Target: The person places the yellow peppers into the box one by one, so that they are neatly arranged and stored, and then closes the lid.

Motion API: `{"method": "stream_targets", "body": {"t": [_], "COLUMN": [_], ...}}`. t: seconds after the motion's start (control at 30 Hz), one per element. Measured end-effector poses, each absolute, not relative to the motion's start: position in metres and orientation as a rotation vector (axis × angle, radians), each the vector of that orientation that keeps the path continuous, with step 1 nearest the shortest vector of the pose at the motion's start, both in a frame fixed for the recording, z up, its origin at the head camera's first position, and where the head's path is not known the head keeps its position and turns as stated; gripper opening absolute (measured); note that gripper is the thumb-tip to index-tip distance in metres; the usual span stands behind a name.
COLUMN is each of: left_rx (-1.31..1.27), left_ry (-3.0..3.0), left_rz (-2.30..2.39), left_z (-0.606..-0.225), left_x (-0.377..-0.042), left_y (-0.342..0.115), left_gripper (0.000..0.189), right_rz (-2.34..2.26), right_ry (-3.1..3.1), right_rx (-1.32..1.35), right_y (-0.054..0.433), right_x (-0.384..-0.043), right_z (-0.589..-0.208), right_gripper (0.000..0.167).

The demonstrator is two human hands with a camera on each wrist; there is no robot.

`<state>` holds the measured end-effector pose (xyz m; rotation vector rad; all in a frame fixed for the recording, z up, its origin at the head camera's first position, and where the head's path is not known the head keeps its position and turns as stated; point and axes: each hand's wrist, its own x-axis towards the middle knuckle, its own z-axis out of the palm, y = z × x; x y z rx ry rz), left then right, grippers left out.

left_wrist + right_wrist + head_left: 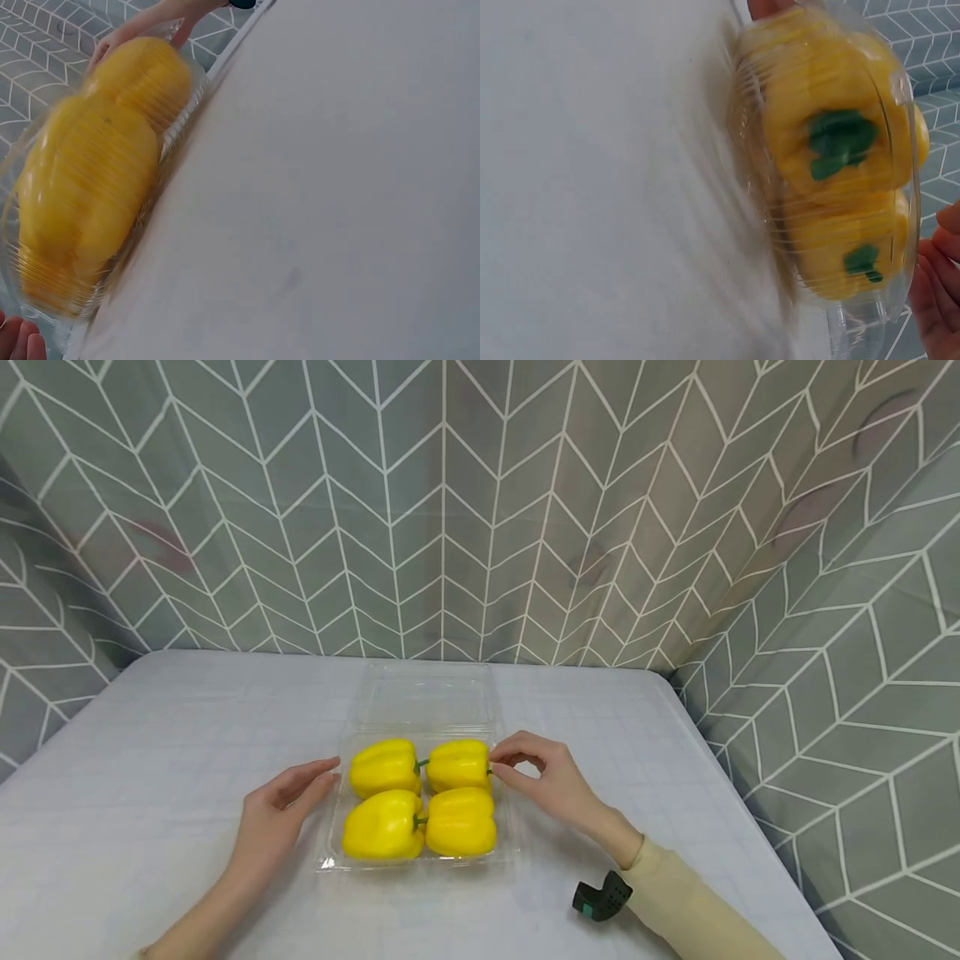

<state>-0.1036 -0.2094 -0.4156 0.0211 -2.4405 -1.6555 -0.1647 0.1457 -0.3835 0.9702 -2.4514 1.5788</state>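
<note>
A clear plastic clamshell container (330,852) sits in the middle of the table, its lid (427,693) folded back flat. Inside lie several yellow bell peppers in two rows: the back left pepper (384,768), back right pepper (457,766), front left pepper (381,827) and front right pepper (461,824). Green stems show on them. My left hand (281,814) has its fingertips right at the container's left rim, fingers relaxed. At the right rim is my right hand (551,781), thumb and forefinger bent loosely with a small gap, close to the back right pepper's stem.
A white cloth covers the table (187,718). Behind and to the sides hangs a grey curtain (480,510) with white chevron lines. A black device (602,896) is worn by the right wrist, at a beige sleeve (690,893).
</note>
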Motion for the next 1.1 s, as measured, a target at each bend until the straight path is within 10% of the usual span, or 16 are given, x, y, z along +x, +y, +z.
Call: {"method": "stream_targets", "body": {"t": [1.1], "left_rx": [0.323], "left_ry": [-1.828], "left_rz": [-2.487], "left_z": [-0.420], "left_x": [-0.162], "left_y": [-0.191], "left_gripper": [0.064], "right_rz": [1.969], "right_ry": [-2.342], "right_rx": [0.260], "right_y": [0.129], "right_x": [-0.197], "right_z": [-0.416], "right_gripper": [0.047]}}
